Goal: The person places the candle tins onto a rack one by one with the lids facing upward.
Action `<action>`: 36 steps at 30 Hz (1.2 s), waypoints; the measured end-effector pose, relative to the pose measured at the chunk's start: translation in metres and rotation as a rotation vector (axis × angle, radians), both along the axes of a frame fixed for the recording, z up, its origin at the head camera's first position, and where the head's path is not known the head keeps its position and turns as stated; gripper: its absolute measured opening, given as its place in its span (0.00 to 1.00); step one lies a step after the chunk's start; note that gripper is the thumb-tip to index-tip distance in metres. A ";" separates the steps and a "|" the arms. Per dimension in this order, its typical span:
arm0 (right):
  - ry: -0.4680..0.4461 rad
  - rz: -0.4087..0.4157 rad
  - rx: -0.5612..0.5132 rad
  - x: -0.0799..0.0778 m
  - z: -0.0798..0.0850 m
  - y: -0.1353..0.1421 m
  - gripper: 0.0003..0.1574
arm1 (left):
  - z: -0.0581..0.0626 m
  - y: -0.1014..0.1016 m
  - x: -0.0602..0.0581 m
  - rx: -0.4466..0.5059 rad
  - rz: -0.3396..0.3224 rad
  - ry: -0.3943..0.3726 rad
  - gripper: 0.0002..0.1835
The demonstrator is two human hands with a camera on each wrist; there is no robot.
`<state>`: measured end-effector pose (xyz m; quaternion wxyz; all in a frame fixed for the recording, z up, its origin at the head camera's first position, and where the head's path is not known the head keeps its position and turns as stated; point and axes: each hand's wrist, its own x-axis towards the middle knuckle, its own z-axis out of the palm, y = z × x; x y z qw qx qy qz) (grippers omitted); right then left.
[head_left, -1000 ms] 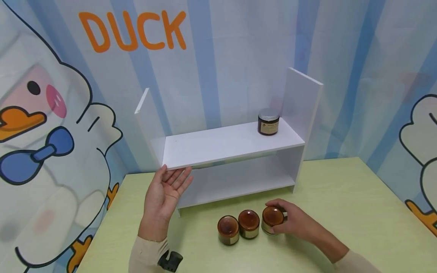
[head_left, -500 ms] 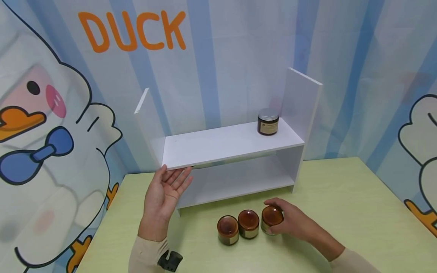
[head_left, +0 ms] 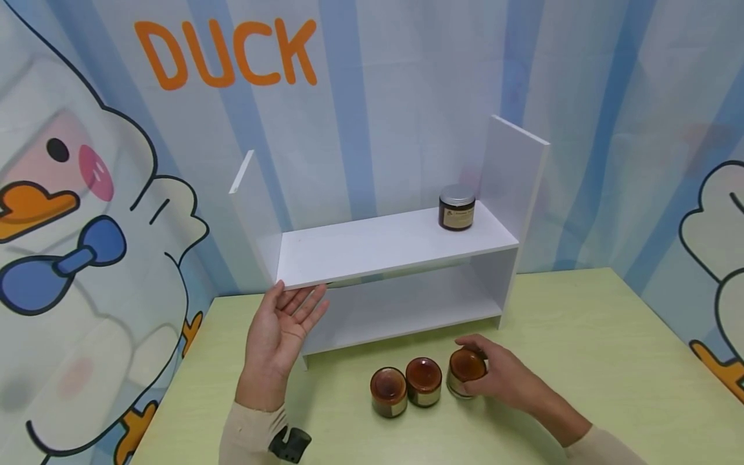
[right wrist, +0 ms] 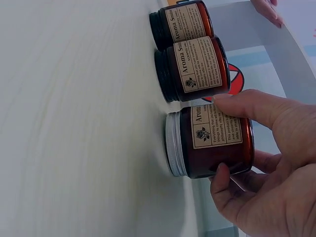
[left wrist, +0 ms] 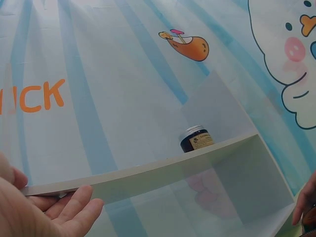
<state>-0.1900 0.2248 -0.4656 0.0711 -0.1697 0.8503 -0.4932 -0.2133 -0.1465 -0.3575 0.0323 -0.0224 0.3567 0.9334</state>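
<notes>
An amber glass candle jar [head_left: 467, 367] stands upside down on the table, its silver lid [right wrist: 176, 144] facing down. My right hand [head_left: 507, 380] grips its sides between thumb and fingers. To its left, two like jars stand together, a middle jar [head_left: 423, 381] and a left jar [head_left: 389, 391], both bottom up with tan labels. My left hand [head_left: 283, 330] holds the front edge of the white shelf [head_left: 354, 248] near its left end, palm up. In the left wrist view its thumb lies at the board's upper edge and its fingers reach underneath.
A silver-lidded jar [head_left: 456, 208] stands upright at the right end of the upper board. The shelf has a lower board [head_left: 407, 307] and a tall right side panel [head_left: 514, 181]. A duck-printed curtain [head_left: 407, 77] hangs behind the pale green table [head_left: 569, 336].
My right hand and its jar have shifted slightly left and then back to the right, a little away from the middle jar. My left hand and the shelf have stayed put.
</notes>
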 end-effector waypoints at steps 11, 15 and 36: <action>-0.010 -0.015 -0.038 0.000 -0.003 0.011 0.50 | -0.001 0.000 0.001 -0.002 -0.001 0.010 0.24; -0.040 -0.014 -0.073 0.001 -0.004 0.015 0.51 | -0.001 -0.001 0.000 -0.002 0.003 0.002 0.25; -0.102 -0.106 -0.168 0.006 -0.011 0.022 0.51 | -0.002 0.000 -0.001 -0.003 0.002 -0.004 0.25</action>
